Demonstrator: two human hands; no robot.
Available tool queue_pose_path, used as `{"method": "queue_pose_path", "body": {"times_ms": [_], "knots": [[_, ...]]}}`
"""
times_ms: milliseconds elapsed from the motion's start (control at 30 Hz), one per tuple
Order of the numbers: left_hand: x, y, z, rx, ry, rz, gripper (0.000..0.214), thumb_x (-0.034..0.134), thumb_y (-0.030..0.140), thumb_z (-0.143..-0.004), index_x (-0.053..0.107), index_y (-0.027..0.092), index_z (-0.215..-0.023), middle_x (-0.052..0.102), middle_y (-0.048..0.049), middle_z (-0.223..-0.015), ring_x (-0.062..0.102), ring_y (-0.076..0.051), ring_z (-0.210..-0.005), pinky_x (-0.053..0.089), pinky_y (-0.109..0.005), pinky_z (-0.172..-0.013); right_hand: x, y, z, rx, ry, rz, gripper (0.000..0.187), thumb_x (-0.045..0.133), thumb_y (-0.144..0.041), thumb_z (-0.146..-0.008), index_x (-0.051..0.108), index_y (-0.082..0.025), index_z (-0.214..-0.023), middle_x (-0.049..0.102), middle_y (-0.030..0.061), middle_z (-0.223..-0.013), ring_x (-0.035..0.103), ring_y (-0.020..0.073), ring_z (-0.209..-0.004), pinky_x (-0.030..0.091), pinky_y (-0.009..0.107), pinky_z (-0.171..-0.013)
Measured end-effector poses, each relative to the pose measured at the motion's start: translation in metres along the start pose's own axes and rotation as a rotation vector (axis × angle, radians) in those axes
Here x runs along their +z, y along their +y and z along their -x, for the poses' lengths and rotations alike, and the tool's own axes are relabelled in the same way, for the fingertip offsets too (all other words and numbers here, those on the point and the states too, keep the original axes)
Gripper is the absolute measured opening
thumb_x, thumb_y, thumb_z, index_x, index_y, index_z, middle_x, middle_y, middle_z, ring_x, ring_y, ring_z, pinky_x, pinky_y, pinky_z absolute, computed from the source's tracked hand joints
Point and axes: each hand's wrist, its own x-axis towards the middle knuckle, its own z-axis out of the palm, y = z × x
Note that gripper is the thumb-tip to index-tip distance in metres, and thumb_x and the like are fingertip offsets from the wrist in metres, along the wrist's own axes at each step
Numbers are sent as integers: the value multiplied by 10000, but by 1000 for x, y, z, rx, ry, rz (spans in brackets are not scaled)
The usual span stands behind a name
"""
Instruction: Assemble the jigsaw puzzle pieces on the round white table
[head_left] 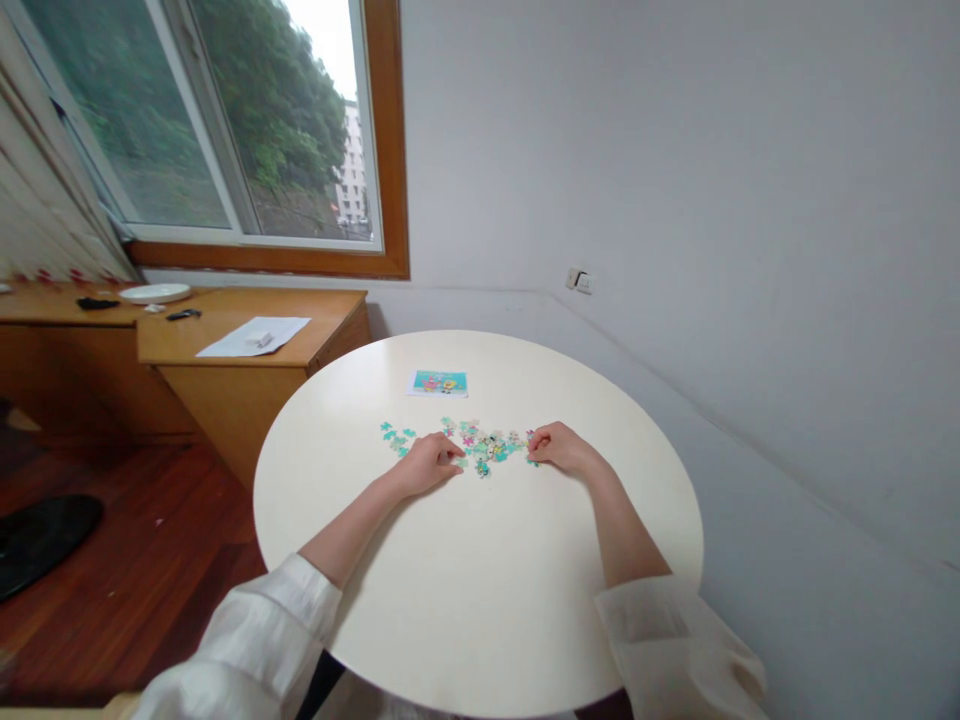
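Note:
Small jigsaw pieces point(495, 446) in green, yellow and pink lie in a loose heap near the middle of a round white table. At the heap's left side rests my left hand point(429, 464), its thumb and fingers apart beside a pale green piece. My right hand point(559, 447) is at the right end of the heap, fingertips pinched on a small jigsaw piece point(530, 437) that they partly cover. Several teal pieces point(396, 438) are spread out beyond my left hand.
A cartoon picture card point(439, 384) lies on the round table point(480, 600) behind the pieces. To the left stands a wooden desk point(337, 312) with white paper point(232, 342), a small white object and a white plate point(155, 293). A wall borders the table's right side.

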Motion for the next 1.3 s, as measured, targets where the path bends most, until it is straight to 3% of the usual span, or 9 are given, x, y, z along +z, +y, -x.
{"method": "queue_pose_path", "body": {"times_ms": [200,400,600,733,867,1000,1300], "knots": [[1,-1,-1,0,5,2,215,609,246,-682,692,164,-862,584,-50,-796,504,-129,-686,394,-237,-691,6,-13,3,-90,37,-13,105,617,-215,-550,573,-137,-606,465,-47,-459,393,67,-440,275,202,-435],[3,-5,-2,8,13,-6,189,596,239,-682,682,157,-830,576,-43,-785,492,-121,-663,395,-235,-674,32,-41,9,-269,0,12,117,612,-251,-621,611,-141,-663,447,-51,-492,382,73,-482,283,205,-460],[5,-10,-2,34,32,-1,175,572,225,-708,671,159,-837,570,-43,-792,493,-115,-655,398,-233,-664,61,-43,7,-453,-3,77,131,632,-255,-672,671,-162,-757,587,15,-735,512,111,-648,407,242,-621],[3,-7,-1,33,46,12,162,564,202,-716,672,146,-822,569,-44,-768,494,-108,-633,398,-228,-647,75,-46,7,-527,51,220,153,640,-276,-707,691,-215,-838,613,37,-858,539,162,-845,389,309,-798],[1,-2,0,8,42,15,174,540,220,-740,672,135,-815,569,-46,-754,491,-106,-622,393,-226,-629,81,-53,10,-531,78,311,174,590,-317,-762,688,-244,-886,609,46,-906,521,190,-923,340,362,-866],[0,1,0,3,56,-6,184,588,258,-713,669,149,-837,557,-33,-739,490,-109,-636,394,-228,-638,77,-54,11,-481,87,329,198,647,-316,-708,682,-231,-882,614,47,-941,519,206,-952,309,381,-887],[-1,0,0,0,22,-41,178,620,251,-677,655,166,-830,562,-33,-791,503,-135,-718,402,-242,-686,69,-54,12,-454,114,301,170,641,-304,-697,679,-225,-842,623,32,-910,529,192,-914,318,351,-837]]}}
